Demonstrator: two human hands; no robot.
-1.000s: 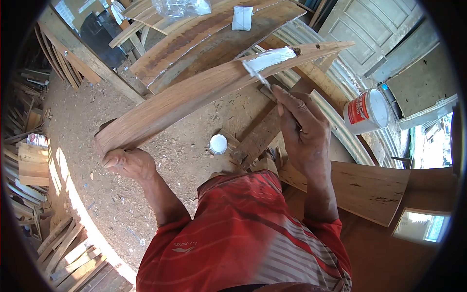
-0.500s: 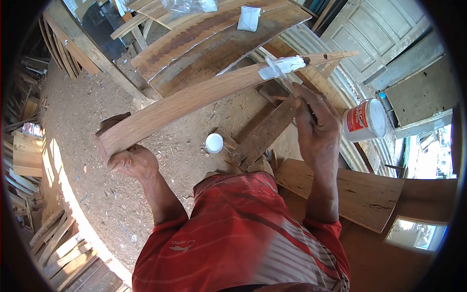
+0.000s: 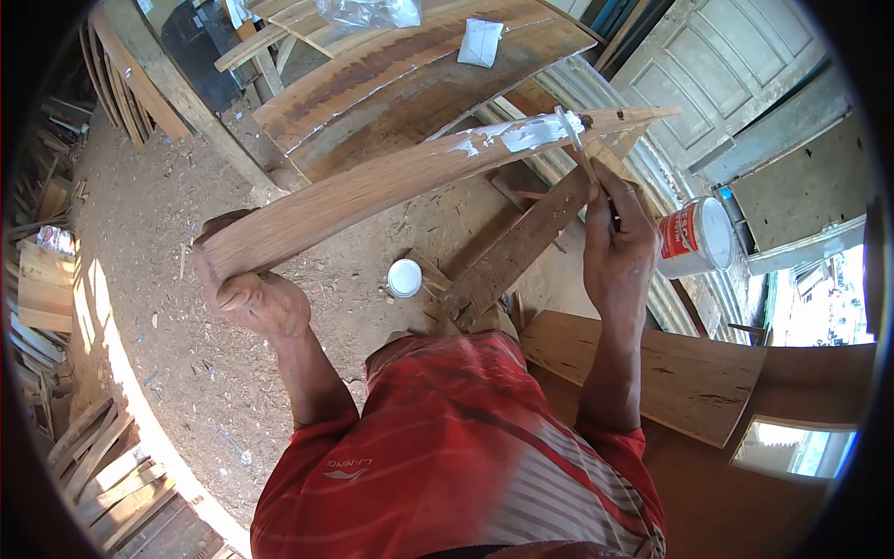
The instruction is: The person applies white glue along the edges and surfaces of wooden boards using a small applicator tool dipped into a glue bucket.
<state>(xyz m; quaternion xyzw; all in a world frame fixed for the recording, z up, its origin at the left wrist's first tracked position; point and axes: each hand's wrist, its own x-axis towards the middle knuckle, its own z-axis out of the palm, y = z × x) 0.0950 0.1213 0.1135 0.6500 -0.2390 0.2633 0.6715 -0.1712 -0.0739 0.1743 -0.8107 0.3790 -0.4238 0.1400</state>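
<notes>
A long wooden plank point(image 3: 372, 194) slants up across the head view from lower left to upper right. My left hand point(image 3: 265, 303) is closed around its near end. White paste point(image 3: 535, 134) lies in a thick patch near the far end, with thinner smears to its left. In a pinch, my right hand point(image 3: 622, 233) holds a slim putty knife point(image 3: 575, 140), whose whitish blade touches the right part of the paste beside a dark spot in the wood. The tool's grip is partly hidden by my fingers.
A white tub with a red label point(image 3: 680, 233) stands at the right. A small round white container point(image 3: 405, 278) sits low in the middle. Behind the plank are wide boards point(image 3: 372, 121) bearing a white packet point(image 3: 480, 43). Wood offcuts point(image 3: 121, 494) are piled at left.
My right hand and the putty knife have shifted slightly right and down. New thin white smears show left of the main patch. The plank's near end has moved a little right.
</notes>
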